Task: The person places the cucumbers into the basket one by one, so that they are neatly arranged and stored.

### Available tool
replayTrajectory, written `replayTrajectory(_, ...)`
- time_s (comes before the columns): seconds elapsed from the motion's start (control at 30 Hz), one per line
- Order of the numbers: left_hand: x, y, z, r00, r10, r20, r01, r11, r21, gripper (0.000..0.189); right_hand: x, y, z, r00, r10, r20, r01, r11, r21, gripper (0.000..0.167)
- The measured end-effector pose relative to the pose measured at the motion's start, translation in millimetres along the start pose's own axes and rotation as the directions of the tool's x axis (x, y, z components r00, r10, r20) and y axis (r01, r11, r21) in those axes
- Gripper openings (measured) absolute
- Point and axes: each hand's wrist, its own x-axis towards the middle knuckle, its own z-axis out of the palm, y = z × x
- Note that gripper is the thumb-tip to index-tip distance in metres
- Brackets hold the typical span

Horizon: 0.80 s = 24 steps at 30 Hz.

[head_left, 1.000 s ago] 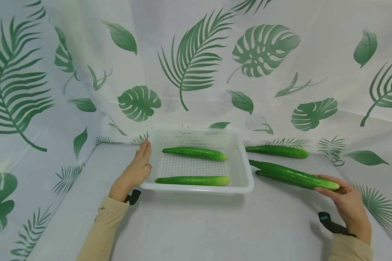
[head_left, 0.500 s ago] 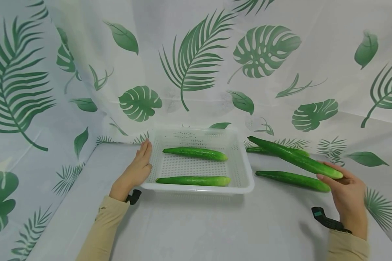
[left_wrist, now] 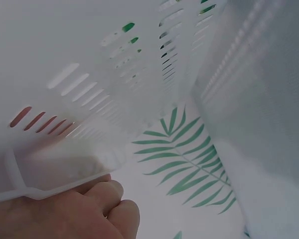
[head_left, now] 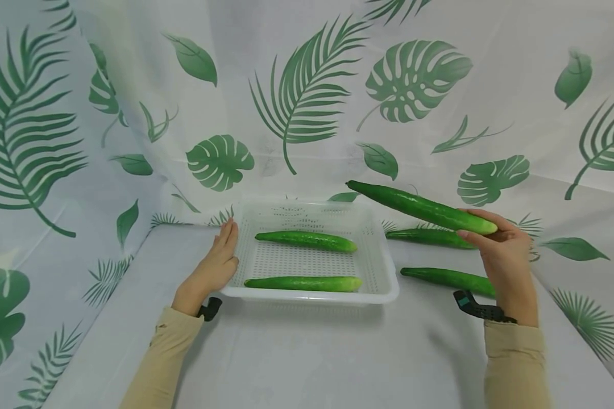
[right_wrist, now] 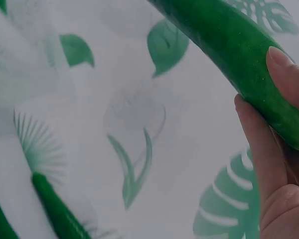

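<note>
My right hand (head_left: 509,255) pinches a long cucumber (head_left: 419,207) by its pale end, thumb on one side and fingers on the other. The cucumber is raised above the table, its dark tip slanting up to the left over the right rim of a white perforated basket (head_left: 312,296). In the right wrist view the thumb presses against the held cucumber (right_wrist: 239,55). At the basket's left side, my left hand (head_left: 215,261) rests with fingers straight along the wall. Two cucumbers lie inside the basket, one at the back (head_left: 305,241) and one at the front (head_left: 303,283).
Right of the basket, two more cucumbers lie on the table, a rear one (head_left: 430,237) partly behind the held cucumber and a nearer one (head_left: 447,279) partly behind my right hand. A leaf-printed curtain (head_left: 307,113) stands behind the white table (head_left: 307,352).
My right hand has lifted the cucumber off the right side of the table and carried it up and left toward the basket. The left hand and basket have stayed in place.
</note>
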Motion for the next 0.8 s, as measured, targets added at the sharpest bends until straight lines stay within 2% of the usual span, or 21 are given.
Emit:
replayTrajectory(0.23,-2.0,1.9,-0.3,1.000,-0.001,-0.001,0.001,1.000,-0.009,0.074,33.0,6.2,45.4,0.996,0.071,0.057,-0.065,0.992,-0.105,0.045)
replayTrajectory(0.43,-1.7,2.3,-0.1,1.000,-0.001,0.004,0.001,1.000,-0.013,0.075,55.6,20.5,84.7,0.982,0.154,0.110,-0.125,0.964,-0.236,0.042)
replayTrajectory(0.5,-1.5,1.9,0.0,1.000,0.000,0.004,0.001,1.000,-0.015,0.075,60.1,27.7,96.9,0.973,0.186,0.137,-0.140,0.946,-0.292,0.043)
replayTrajectory(0.6,-1.3,1.3,0.3,1.000,0.001,0.005,-0.001,1.000,-0.020,0.075,63.1,40.5,113.0,0.953,0.253,0.167,-0.162,0.892,-0.423,0.045)
replayTrajectory(0.73,-1.4,1.5,-0.4,1.000,-0.001,0.007,0.001,1.000,-0.023,0.075,64.3,61.5,131.7,0.917,0.347,0.196,-0.196,0.820,-0.537,0.047)
replayTrajectory(0.8,-1.5,1.7,-1.1,1.000,0.001,0.004,-0.001,1.000,-0.024,0.075,64.4,72.2,140.0,0.899,0.380,0.217,-0.211,0.811,-0.545,0.047)
